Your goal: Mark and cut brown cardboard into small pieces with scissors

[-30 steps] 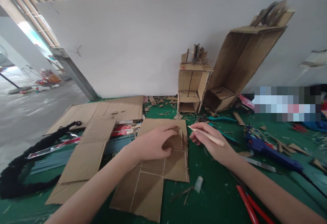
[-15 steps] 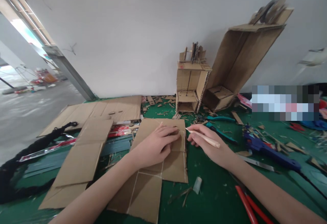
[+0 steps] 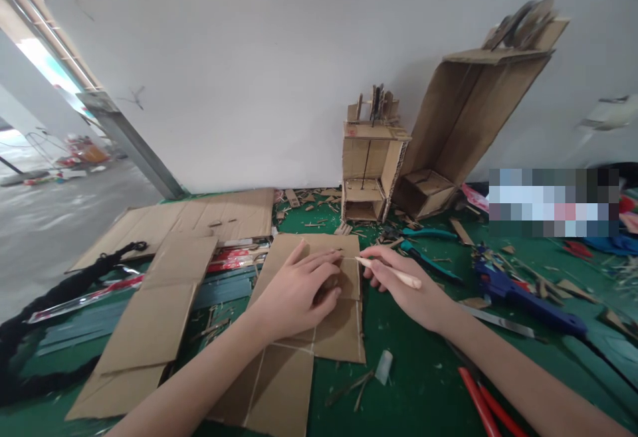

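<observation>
OK so you've got quite the clutter around you: the small cardboard tower (image 3: pixel 355 157) stands at the tabletop's (image 3: pixel 409 387) back edge by the white panel (image 3: pixel 224 91), and the tall cardboard channel (image 3: pixel 463 118) leans just right of it. Teal-handled pliers (image 3: pixel 431 262) lie just past your right hand (image 3: pixel 401 284), then the blue glue gun (image 3: pixel 528 297) farther toward the right edge. A metal strip (image 3: pixel 503 321) runs out from beside your right forearm, with red handles (image 3: pixel 478 397) nearer you. On the left, folded cardboard (image 3: pixel 149 317) and grey strips (image 3: pixel 224 289) crowd your left forearm, and the fuzzy black cord (image 3: pixel 54 297) sits over by the left edge. Your cardboard sheet (image 3: pixel 339 331) is mid-tabletop, and your left hand (image 3: pixel 302 287) lies on it, fingers extended, thumb apart; can't tell if anything's under the palm. Your right hand is pinching a pale pencil-like stick (image 3: pixel 399 273), tip at the sheet's right edge near its far corner, contact unclear. For elbow room, there's green between the sheet's right edge and those red handles, with a translucent stub (image 3: pixel 384 366) in it.
</observation>
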The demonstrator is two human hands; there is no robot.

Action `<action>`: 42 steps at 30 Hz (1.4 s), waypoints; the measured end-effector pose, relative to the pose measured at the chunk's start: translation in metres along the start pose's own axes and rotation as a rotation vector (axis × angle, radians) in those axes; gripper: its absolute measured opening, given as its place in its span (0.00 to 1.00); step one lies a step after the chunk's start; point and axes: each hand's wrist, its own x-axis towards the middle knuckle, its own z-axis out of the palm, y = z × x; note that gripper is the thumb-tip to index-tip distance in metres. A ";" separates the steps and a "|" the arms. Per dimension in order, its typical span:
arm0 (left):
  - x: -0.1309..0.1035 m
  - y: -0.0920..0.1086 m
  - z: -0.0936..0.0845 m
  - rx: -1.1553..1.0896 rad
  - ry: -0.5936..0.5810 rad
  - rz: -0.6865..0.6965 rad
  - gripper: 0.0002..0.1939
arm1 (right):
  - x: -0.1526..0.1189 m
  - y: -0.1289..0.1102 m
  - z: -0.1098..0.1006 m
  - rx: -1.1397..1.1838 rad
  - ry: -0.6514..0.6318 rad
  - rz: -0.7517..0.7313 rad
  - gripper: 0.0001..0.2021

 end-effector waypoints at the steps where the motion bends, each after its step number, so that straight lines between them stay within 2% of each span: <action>1: 0.000 -0.001 0.000 -0.002 -0.003 0.003 0.10 | 0.000 -0.001 0.000 -0.002 -0.004 0.003 0.15; 6: 0.001 -0.004 0.002 -0.012 -0.019 0.003 0.09 | 0.000 -0.003 0.000 -0.102 0.022 -0.033 0.11; 13: 0.002 -0.002 -0.002 0.006 -0.035 0.012 0.13 | 0.001 0.000 0.000 -0.086 0.047 -0.015 0.10; 20: 0.001 -0.003 0.001 0.006 -0.015 0.009 0.12 | 0.001 0.001 0.000 -0.119 0.059 -0.018 0.09; 42: 0.000 -0.001 -0.002 0.004 -0.022 0.013 0.13 | -0.003 -0.008 0.000 -0.170 0.014 -0.051 0.08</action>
